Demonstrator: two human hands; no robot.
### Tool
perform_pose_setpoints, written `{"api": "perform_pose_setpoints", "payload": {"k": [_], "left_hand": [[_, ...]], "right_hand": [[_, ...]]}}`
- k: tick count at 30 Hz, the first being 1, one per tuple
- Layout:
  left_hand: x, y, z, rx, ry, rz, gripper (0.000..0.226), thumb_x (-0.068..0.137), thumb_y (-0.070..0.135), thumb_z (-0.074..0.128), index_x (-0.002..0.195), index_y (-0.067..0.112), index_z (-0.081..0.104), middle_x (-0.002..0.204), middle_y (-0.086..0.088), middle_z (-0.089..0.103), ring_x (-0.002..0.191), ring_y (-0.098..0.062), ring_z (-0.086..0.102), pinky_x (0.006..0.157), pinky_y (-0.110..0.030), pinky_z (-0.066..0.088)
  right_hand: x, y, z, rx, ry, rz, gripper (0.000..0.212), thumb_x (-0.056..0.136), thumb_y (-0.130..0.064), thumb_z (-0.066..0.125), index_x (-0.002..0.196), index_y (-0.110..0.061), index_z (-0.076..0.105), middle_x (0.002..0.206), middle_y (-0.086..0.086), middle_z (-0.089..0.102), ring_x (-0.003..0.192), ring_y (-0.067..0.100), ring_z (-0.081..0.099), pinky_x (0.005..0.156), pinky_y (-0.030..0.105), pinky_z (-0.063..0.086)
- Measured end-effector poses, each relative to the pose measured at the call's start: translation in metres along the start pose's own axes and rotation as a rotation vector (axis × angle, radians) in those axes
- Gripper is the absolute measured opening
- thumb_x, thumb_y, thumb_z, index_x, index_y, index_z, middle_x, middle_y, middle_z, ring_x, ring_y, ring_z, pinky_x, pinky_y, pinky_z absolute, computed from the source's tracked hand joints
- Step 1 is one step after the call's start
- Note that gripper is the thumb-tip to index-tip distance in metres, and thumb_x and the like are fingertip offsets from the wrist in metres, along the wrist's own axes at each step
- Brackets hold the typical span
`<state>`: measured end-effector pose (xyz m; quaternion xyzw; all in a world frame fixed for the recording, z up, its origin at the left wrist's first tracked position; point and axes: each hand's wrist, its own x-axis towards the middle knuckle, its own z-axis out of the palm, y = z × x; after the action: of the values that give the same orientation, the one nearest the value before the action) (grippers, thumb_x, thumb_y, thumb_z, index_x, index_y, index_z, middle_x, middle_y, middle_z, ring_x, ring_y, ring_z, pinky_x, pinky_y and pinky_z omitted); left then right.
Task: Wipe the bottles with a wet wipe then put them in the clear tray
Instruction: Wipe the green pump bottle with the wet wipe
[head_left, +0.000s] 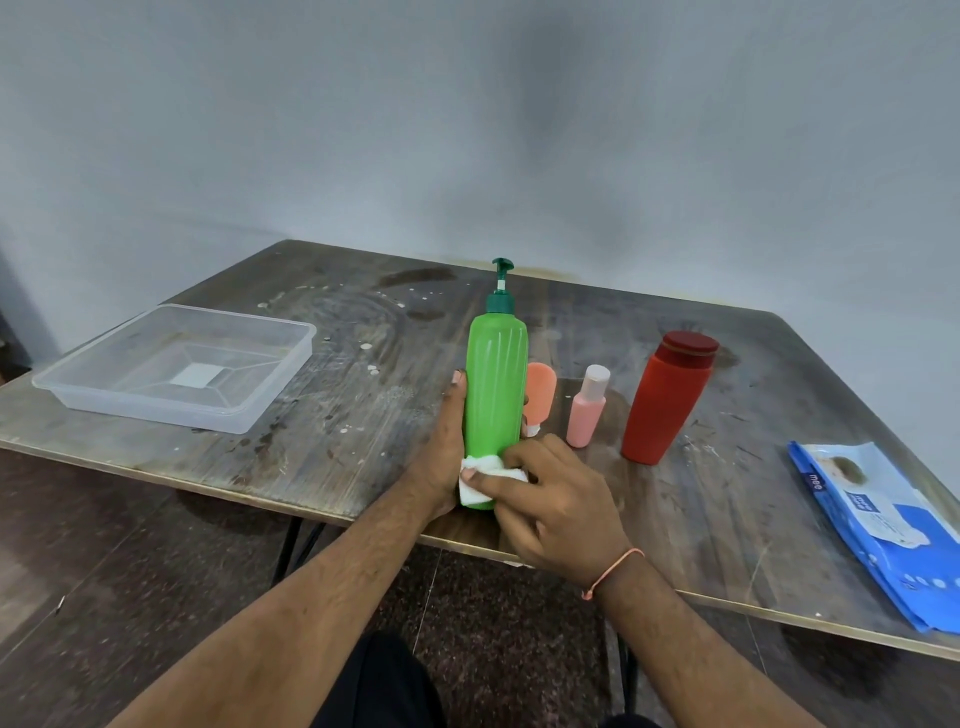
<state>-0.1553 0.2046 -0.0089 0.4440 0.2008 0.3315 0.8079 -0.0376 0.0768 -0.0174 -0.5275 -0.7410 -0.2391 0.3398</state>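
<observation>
The left hand (441, 441) is wrapping its grip round the green bottle (496, 384), fingers curled behind it and the thumb lying up its left side, keeping it upright near the front edge of the worktop (332, 364). The right hand (556, 499) is pinching a white wipe (488, 480) against the bottle's lower part, thumb and forefinger pressing the folded cloth onto the plastic while the other fingers are hanging loosely curled. The bottle is wearing a dark green pump (501, 283) on top. Just behind it a small orange bottle (540, 389) is peeking out (mostly hidden), and to the right a pink bottle (587, 410) and a taller red bottle (665, 400) are standing apart from each other. The clear tray (88, 392) is sitting well to the left, holding no bottles. A blue wipe pack (883, 525) is lying at the far right edge of the worktop. A pink thread (615, 569) is circling the right wrist.
</observation>
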Motion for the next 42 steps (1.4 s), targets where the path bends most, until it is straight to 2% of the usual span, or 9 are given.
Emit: {"api": "perform_pose_setpoints", "payload": {"k": [4,10,16,20,26,28,32,37,42], "left_hand": [[0.002,0.0,0.0,-0.022,-0.008,-0.013,0.086,0.09,0.081,0.041,0.121,0.009,0.077,0.117,-0.021,0.072,0.104,-0.03,0.071,0.098,-0.045,0.056],[0.0,0.0,0.001,-0.037,-0.01,-0.008,0.09,0.091,0.082,0.038,0.122,0.006,0.075,0.117,-0.022,0.074,0.104,-0.031,0.073,0.096,-0.045,0.059],[0.003,0.005,-0.003,-0.123,-0.022,-0.024,0.092,0.088,0.084,0.038,0.111,0.005,0.079,0.106,-0.022,0.073,0.091,-0.031,0.072,0.086,-0.042,0.06],[0.004,0.004,-0.003,-0.127,-0.03,-0.027,0.093,0.087,0.085,0.04,0.115,0.005,0.078,0.107,-0.021,0.074,0.093,-0.03,0.073,0.088,-0.043,0.06],[0.006,0.002,-0.006,-0.128,-0.006,-0.007,0.089,0.093,0.081,0.036,0.12,0.007,0.078,0.117,-0.022,0.074,0.102,-0.032,0.073,0.1,-0.047,0.055],[0.006,0.004,-0.005,-0.153,-0.021,-0.018,0.091,0.093,0.082,0.034,0.115,0.007,0.08,0.108,-0.02,0.075,0.093,-0.03,0.073,0.092,-0.044,0.058],[0.009,0.007,-0.007,-0.24,-0.062,-0.034,0.094,0.084,0.084,0.039,0.113,0.002,0.075,0.094,-0.019,0.073,0.075,-0.03,0.071,0.073,-0.036,0.062],[0.009,0.008,-0.009,-0.296,-0.111,-0.04,0.091,0.091,0.081,0.037,0.121,0.004,0.075,0.103,-0.018,0.073,0.085,-0.029,0.072,0.083,-0.041,0.061],[0.011,0.008,-0.01,-0.301,-0.08,-0.03,0.088,0.096,0.077,0.035,0.126,0.004,0.073,0.111,-0.019,0.075,0.091,-0.029,0.075,0.082,-0.041,0.064]], "right_hand": [[0.002,-0.001,-0.002,-0.057,0.022,0.019,0.039,0.101,-0.019,0.069,0.137,-0.033,0.075,0.099,0.004,0.066,0.084,0.025,0.054,0.073,0.035,0.049],[0.002,0.003,-0.001,-0.089,0.078,0.207,0.059,0.098,-0.013,0.064,0.154,-0.031,0.059,0.11,0.002,0.064,0.091,0.025,0.056,0.074,0.036,0.051],[0.0,0.0,-0.001,0.026,0.009,0.065,0.041,0.094,-0.015,0.07,0.132,-0.029,0.078,0.107,0.002,0.068,0.091,0.021,0.053,0.083,0.023,0.041],[-0.001,0.004,0.0,-0.035,0.042,0.115,0.042,0.102,-0.016,0.062,0.14,-0.029,0.073,0.111,0.002,0.07,0.09,0.026,0.058,0.075,0.036,0.053],[0.0,0.008,0.002,-0.069,0.095,0.227,0.051,0.101,-0.012,0.06,0.15,-0.025,0.064,0.113,0.0,0.068,0.092,0.026,0.06,0.076,0.039,0.054],[-0.002,0.007,0.003,-0.015,0.089,0.195,0.046,0.1,-0.011,0.064,0.144,-0.024,0.07,0.109,0.0,0.07,0.089,0.025,0.059,0.075,0.039,0.054],[-0.004,0.003,0.002,0.055,0.08,0.117,0.033,0.099,-0.014,0.069,0.128,-0.026,0.08,0.099,-0.002,0.071,0.086,0.019,0.055,0.077,0.023,0.044],[-0.002,0.007,0.003,-0.038,0.09,0.168,0.042,0.102,-0.015,0.064,0.142,-0.028,0.071,0.108,-0.003,0.071,0.087,0.025,0.059,0.072,0.038,0.053],[-0.003,0.01,0.005,-0.014,0.111,0.187,0.043,0.101,-0.011,0.065,0.142,-0.023,0.071,0.105,-0.002,0.07,0.084,0.025,0.058,0.07,0.04,0.053]]}}
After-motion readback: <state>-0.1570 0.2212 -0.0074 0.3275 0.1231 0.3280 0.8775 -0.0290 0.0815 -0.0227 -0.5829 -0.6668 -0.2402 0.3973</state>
